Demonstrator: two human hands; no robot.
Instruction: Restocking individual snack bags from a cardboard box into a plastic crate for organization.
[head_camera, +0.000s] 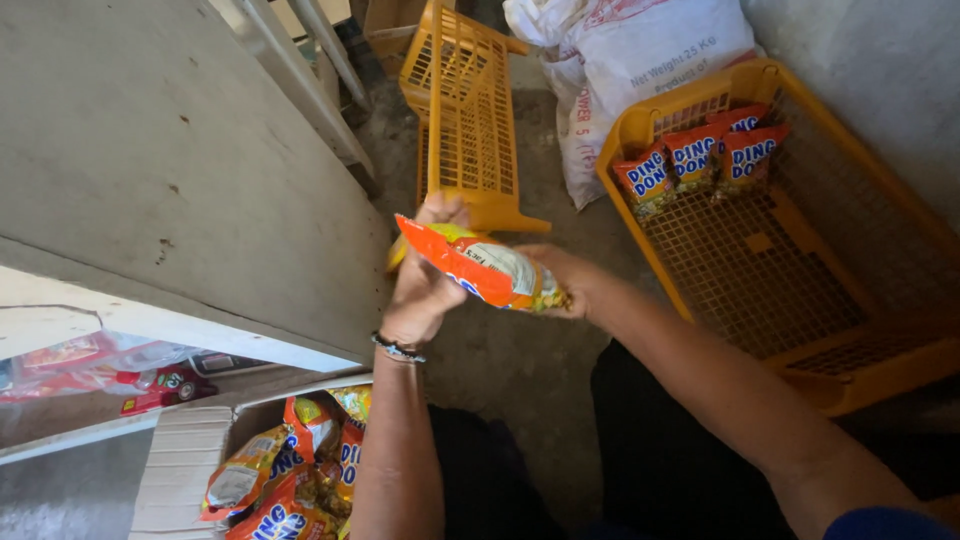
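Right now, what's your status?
Both hands, left and right, grip one orange snack packet. Yellow crate holds three packets. Nothing blocks.

Three snack packets (700, 155) in tray (800, 270), one held (485, 268), perhaps five boxed (290, 470)

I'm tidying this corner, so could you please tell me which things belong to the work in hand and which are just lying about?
In use:
- snack packet, held by left hand and right hand
- yellow crate holding three packets
- cardboard box of packets

Lying about:
- white sack
- upended yellow crate
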